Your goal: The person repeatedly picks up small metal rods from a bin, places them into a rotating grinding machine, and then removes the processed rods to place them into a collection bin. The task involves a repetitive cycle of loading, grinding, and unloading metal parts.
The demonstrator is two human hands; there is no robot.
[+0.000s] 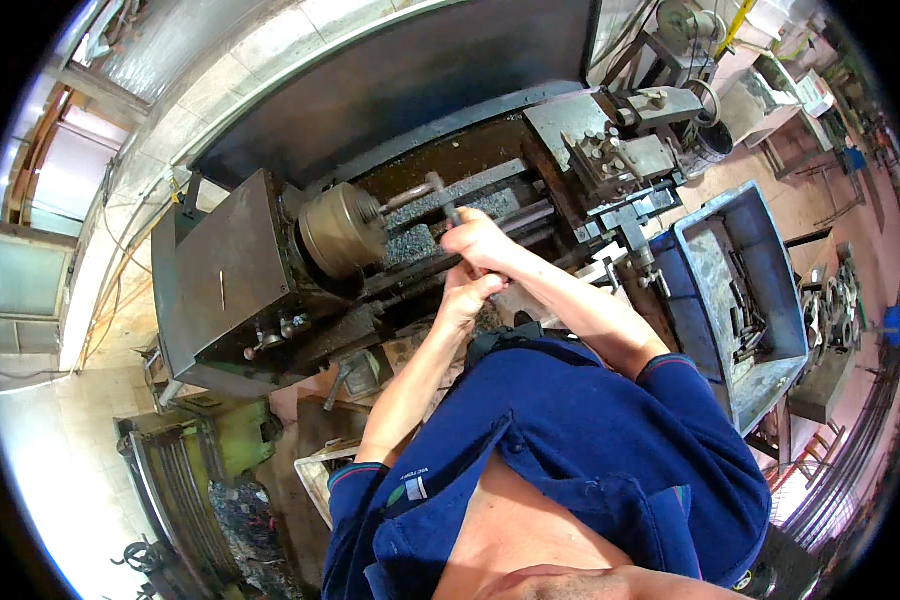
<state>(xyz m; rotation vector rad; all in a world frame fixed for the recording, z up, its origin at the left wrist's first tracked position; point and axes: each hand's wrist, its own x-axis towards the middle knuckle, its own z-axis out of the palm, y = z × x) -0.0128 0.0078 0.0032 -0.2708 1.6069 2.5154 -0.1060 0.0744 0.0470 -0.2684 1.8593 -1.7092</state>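
Observation:
My right hand [482,243] is closed round a grey bar-like metal tool [449,205], which points away from me over the lathe bed. Just nearer to me, my left hand [466,297] is also closed, apparently on the tool's lower end, most of which the fingers hide. The tool's far end crosses the free end of a thin metal rod [408,196]; I cannot tell whether they touch. That rod sticks out to the right from the round lathe chuck [340,230], whose surface looks smeared.
The headstock [220,270] stands left, with knobs on its front. Right of my hands is the carriage with its tool post [610,160]. Metal chips [410,243] lie in the bed. A blue bin [735,290] with metal pieces stands right; a dark splash guard [400,90] rises behind.

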